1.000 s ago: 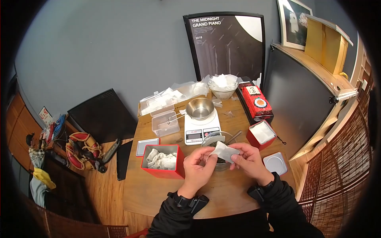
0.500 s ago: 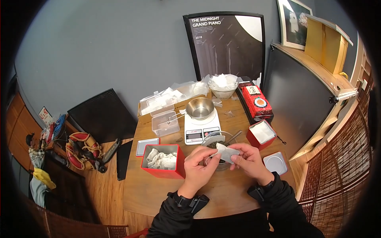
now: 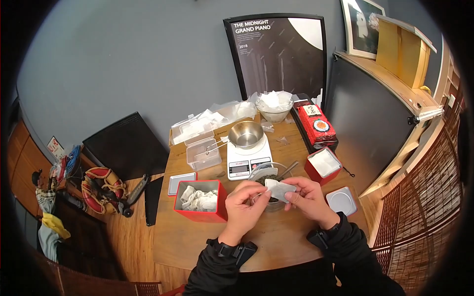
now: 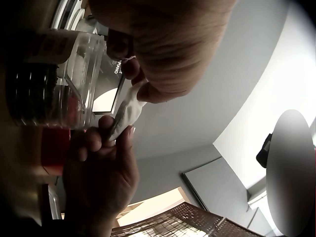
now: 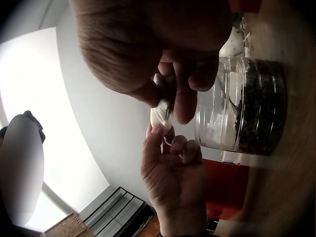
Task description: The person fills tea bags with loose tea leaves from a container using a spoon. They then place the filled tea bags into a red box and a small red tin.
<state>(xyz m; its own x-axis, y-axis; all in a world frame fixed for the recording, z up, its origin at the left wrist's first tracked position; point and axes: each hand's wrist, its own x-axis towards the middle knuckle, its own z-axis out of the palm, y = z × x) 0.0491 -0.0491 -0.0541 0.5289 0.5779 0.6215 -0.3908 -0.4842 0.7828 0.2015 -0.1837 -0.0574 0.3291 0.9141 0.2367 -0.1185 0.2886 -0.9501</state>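
Observation:
A small white tea bag (image 3: pixel 281 190) is stretched between both hands above a clear round jar (image 5: pixel 210 121) of dark tea leaves (image 5: pixel 261 103). My left hand (image 3: pixel 245 208) pinches the bag's upper left end between thumb and fingertips. On the other side, my right hand (image 3: pixel 313 202) grips its right end, thumb in front and fingers behind. A thin string shows by the left fingers in the right wrist view. Out of the jar leans a spoon handle (image 3: pixel 288 169), and the hands partly cover the jar in the head view.
Left of the hands stands a red tin (image 3: pixel 200 216) with several white bags. Behind are a kitchen scale (image 3: pixel 240 169) bearing a metal pan (image 3: pixel 245 134), and a plastic box (image 3: pixel 204 157). Another red tin (image 3: pixel 330 176) and a lid (image 3: pixel 341 202) lie right.
The head view has shifted slightly, moving the scene a little left. Both hands keep their hold on the tea bag, with only slight finger movement at its left end.

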